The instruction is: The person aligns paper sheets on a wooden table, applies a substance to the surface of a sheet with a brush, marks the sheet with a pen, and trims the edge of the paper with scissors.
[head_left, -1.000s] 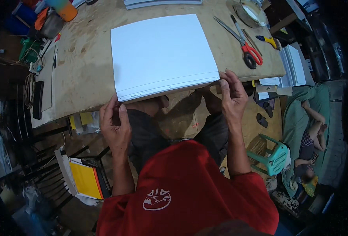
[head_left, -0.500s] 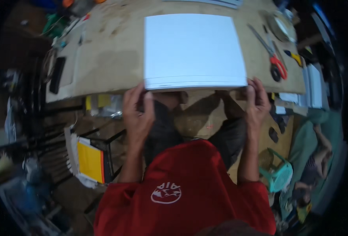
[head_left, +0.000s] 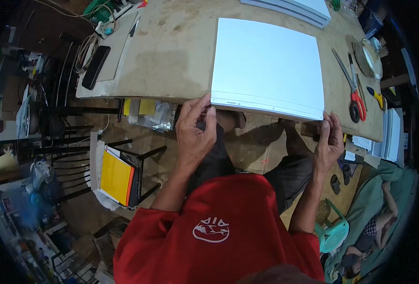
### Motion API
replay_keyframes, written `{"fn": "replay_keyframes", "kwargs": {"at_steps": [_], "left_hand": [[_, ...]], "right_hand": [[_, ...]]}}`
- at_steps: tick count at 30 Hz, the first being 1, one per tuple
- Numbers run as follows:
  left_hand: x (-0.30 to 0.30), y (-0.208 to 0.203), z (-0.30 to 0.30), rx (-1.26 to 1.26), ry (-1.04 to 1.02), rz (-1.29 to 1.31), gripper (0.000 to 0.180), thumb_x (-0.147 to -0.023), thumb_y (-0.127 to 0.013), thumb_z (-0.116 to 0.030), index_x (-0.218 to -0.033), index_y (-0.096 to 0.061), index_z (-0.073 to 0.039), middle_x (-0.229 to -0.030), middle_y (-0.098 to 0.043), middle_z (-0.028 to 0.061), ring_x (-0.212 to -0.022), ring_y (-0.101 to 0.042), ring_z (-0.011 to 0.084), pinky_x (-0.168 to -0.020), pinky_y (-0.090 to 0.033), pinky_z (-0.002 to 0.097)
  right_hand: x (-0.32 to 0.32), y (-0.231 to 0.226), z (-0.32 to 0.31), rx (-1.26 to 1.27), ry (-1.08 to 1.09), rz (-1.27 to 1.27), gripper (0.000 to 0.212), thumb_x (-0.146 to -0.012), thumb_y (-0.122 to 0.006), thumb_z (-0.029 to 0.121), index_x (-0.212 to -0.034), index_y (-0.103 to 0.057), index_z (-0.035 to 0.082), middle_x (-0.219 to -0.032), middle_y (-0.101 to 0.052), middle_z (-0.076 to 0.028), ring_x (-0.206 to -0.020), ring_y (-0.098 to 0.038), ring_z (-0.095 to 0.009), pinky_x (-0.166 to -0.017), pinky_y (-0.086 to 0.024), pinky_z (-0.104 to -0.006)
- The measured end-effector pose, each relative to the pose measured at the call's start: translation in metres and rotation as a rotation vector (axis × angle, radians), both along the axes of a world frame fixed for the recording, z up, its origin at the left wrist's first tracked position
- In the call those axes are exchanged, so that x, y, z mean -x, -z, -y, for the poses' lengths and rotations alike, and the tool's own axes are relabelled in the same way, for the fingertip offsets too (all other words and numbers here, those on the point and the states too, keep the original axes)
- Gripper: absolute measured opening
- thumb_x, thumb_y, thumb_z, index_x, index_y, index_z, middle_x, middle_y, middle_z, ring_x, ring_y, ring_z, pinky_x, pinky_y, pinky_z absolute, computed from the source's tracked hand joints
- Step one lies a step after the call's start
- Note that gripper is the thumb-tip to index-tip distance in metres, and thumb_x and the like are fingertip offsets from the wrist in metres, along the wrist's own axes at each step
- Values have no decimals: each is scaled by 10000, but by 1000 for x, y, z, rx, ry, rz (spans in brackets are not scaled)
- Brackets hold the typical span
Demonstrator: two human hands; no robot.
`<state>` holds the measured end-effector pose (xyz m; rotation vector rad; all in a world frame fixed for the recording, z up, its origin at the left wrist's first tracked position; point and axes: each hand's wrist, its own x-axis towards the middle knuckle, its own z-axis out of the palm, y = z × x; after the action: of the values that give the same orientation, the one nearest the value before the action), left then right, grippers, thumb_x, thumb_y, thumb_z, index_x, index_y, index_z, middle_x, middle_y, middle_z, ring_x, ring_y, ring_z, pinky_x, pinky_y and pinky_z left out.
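Observation:
A white paper sheet (head_left: 268,66) lies on the worktable, with thin lines printed along its near edge. Whether it is a single sheet or several together I cannot tell. That near edge runs along the table's front edge. At its near left corner, my left hand (head_left: 195,128) pinches the paper between thumb and fingers. My right hand (head_left: 330,142) grips the near right corner the same way, thumb toward me. To the right of the paper lie scissors (head_left: 357,102) with red and black handles.
On the tan table (head_left: 171,61) are a stack of white paper (head_left: 290,12) at the back, a black oblong case (head_left: 96,67), a tape roll (head_left: 368,57) and a yellow-black cutter (head_left: 376,98). A green stool (head_left: 335,229) stands lower right; a person (head_left: 370,232) lies beyond it.
The whole view has shifted, so table, paper and hands appear farther right and tilted. Both hands stay at the paper's near corners.

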<state>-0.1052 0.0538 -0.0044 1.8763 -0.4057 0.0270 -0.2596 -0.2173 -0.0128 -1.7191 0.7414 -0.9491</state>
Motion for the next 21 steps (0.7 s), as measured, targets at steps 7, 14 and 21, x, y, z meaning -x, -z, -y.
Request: {"fn": "replay_keyframes", "kwargs": {"at_steps": [7, 14, 21], "left_hand": [[-3, 3, -3, 14, 2, 11, 326, -959, -631, -28, -1284, -664, -28, -1117, -605, 63, -985, -627, 122, -835, -525, 238], [-5, -2, 3, -47, 9, -17, 363, -958, -614, -17, -1320, -638, -41, -1108, -609, 62, -968, -617, 122, -856, -518, 244], [-10, -1, -3, 8, 33, -8, 448, -929, -600, 13, -1376, -584, -12, -1069, -571, 78, -976, -593, 141, -822, -502, 264]], "right_hand": [[-1, 3, 1, -13, -11, 1, 345, -1023, -591, 92, -1341, -583, -41, -1166, -704, -115, -1062, -644, -136, -934, -508, -266], [3, -7, -2, -29, 55, -38, 354, -1020, -583, 75, -1344, -562, -68, -1174, -703, -130, -1079, -644, -155, -962, -502, -290], [-14, -7, 3, 2, -31, 43, 310, -1013, -569, 40, -1301, -590, -70, -1147, -710, -110, -1048, -642, -133, -955, -489, -274]]}}
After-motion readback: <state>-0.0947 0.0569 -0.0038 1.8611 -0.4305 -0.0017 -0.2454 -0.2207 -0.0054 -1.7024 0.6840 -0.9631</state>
